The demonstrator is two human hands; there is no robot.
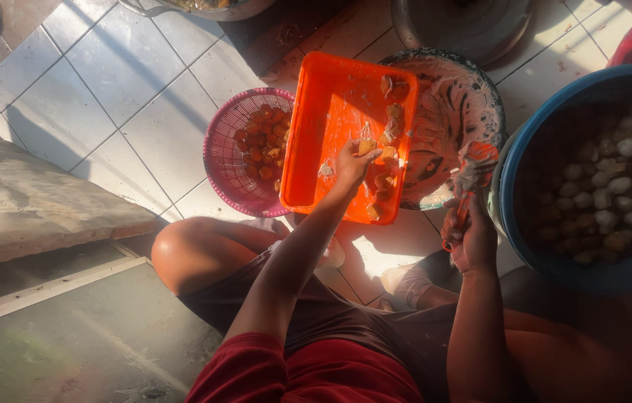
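Note:
My left hand point(351, 160) reaches into a tilted orange tray point(331, 112) and pinches a small yellowish food piece point(366, 147). Several more browned pieces point(390, 123) lie along the tray's right side. My right hand point(469, 239) grips the orange handle of a paste-smeared spatula point(472, 168), held upright beside a patterned bowl point(454, 97) coated with white paste.
A pink mesh basket point(230, 160) with fried pieces stands left of the tray. A large blue tub point(547, 142) of pale round balls sits at the right. Metal pots point(465, 26) stand at the top, white floor tiles point(107, 97) at the left. My bent knees frame the bottom.

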